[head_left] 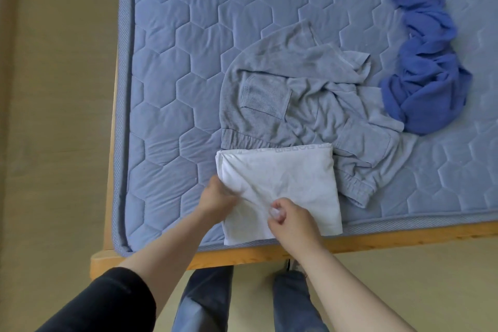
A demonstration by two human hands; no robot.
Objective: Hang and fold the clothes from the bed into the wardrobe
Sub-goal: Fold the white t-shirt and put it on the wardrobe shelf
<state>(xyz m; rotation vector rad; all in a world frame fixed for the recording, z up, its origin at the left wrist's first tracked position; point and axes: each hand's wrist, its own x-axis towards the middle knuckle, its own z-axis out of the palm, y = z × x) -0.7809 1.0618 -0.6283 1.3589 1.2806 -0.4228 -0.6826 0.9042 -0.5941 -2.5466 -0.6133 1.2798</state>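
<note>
A folded white garment [293,180] lies at the near edge of the blue quilted mattress [188,48]. My left hand [215,195] grips its left edge, fingers tucked into the cloth. My right hand [289,219] pinches a bunch of the white cloth near the garment's front middle. Beyond the white garment lie crumpled grey shorts [293,94], partly under its far edge. A crumpled blue garment [423,62] lies further right on the mattress.
The wooden bed frame [404,237] runs along the mattress's near edge and left side. Beige floor [54,116] lies to the left and in front. My legs in jeans stand right at the frame. No wardrobe is in view.
</note>
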